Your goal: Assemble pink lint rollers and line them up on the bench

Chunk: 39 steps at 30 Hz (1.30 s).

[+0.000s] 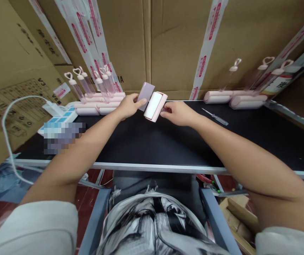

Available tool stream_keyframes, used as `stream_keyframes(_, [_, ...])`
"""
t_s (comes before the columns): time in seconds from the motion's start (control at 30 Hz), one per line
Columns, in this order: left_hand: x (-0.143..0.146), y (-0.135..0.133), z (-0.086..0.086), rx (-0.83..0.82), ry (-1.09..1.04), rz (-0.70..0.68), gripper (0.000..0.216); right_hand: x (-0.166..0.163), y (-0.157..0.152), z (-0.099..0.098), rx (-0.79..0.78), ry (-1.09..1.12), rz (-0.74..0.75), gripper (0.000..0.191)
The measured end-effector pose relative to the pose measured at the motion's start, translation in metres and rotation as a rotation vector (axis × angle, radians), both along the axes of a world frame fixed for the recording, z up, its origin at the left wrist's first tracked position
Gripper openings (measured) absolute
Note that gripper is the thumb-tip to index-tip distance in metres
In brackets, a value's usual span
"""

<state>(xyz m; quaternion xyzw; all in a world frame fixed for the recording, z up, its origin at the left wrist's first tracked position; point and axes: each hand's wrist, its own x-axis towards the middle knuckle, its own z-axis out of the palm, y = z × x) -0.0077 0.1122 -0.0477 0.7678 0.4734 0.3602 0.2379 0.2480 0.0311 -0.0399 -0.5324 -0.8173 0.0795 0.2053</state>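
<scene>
Above the black tabletop, my left hand [131, 106] grips a flat, mauve, see-through-looking rectangular piece [145, 91] between thumb and fingers. Right beside that piece is a tilted pink case with a white panel [154, 105]. My right hand [179, 112] is closed at the case's right edge, with its fingertips partly hidden. Whether the mauve piece and the case are joined, I cannot tell. A thin screwdriver with a clear handle [217, 117] lies to the right of my right hand.
Several pink cases [112, 109] with clear tubes and heart-shaped loops stand at the back left. More pink cases [248, 101] stand at the back right. A white-and-blue power strip [68, 115] with a white cable lies left. Cardboard [173, 46] walls the back.
</scene>
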Motion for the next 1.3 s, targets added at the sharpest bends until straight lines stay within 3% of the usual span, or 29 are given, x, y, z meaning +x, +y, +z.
stream_keyframes(0.1, [-0.009,-0.016,-0.003,-0.1,-0.139,-0.13,0.067,-0.001,-0.001,0.0,0.021,0.024,0.002,0.022])
stream_keyframes(0.23, [-0.014,-0.019,0.001,-0.124,-0.135,-0.206,0.07,-0.002,-0.002,-0.002,0.039,0.054,-0.005,0.018])
stream_keyframes(0.4, [-0.017,-0.019,0.005,-0.137,-0.117,-0.224,0.07,-0.002,-0.001,-0.005,0.063,0.086,0.014,0.021])
stream_keyframes(0.67, [-0.008,-0.02,-0.003,-0.167,-0.092,-0.265,0.064,-0.003,-0.003,-0.007,0.049,0.086,0.038,0.02])
stream_keyframes(0.83, [0.0,-0.03,-0.002,-0.151,-0.039,-0.354,0.065,-0.008,-0.009,-0.009,0.009,0.104,0.039,0.021])
stream_keyframes(0.93, [0.003,-0.034,0.0,-0.112,0.026,-0.339,0.064,-0.014,-0.013,-0.008,-0.192,0.297,-0.007,0.02])
stream_keyframes(1.03, [0.005,-0.036,0.002,-0.075,0.019,-0.222,0.074,-0.017,-0.016,-0.004,-0.408,0.692,-0.084,0.023])
stream_keyframes(1.13, [0.003,-0.037,0.003,-0.207,-0.087,-0.165,0.089,-0.014,-0.016,0.006,-0.555,1.003,-0.044,0.028])
stream_keyframes(1.23, [-0.001,-0.035,0.006,-0.477,-0.248,-0.209,0.077,-0.009,-0.014,0.012,-0.581,1.164,0.137,0.03])
stream_keyframes(1.3, [-0.002,-0.035,0.008,-0.562,-0.348,-0.233,0.07,-0.009,-0.013,0.01,-0.458,1.194,0.227,0.039])
